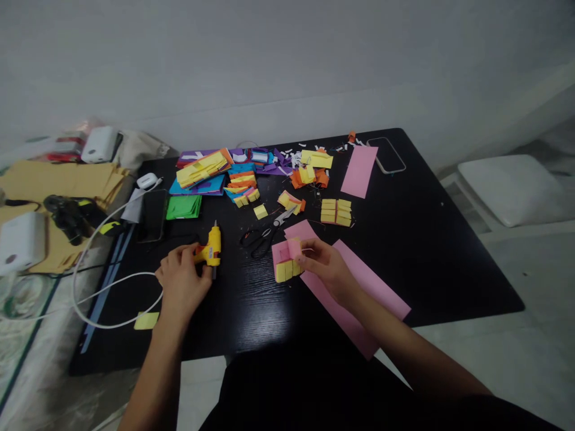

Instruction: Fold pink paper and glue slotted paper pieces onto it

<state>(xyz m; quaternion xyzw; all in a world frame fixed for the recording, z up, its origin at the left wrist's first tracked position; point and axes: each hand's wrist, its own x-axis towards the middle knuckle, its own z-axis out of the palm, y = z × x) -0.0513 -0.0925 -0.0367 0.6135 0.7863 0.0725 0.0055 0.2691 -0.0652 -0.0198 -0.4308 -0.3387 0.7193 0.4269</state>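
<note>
On the left of the black table, my left hand [183, 275] has its fingers round the handle of a yellow glue gun [214, 245], whose nozzle points away from me. My right hand [327, 266] pinches a small folded paper piece [287, 263], pink above with a row of yellow folds along its lower edge. Beneath my right hand and forearm lie long pink paper strips [354, 317]. Between the hands and a bit farther off rest black-handled scissors [265, 232]. Another yellow folded paper piece [336, 212] lies beyond my right hand.
Stacked yellow paper strips [204, 169], green paper [184, 207] and scraps line the table's back. A pink sheet [359, 172] lies by a phone case [387, 155]. A white cable [78, 281] loops near my left wrist, beside a dark phone [153, 215]. A white stool [503, 185] stands right.
</note>
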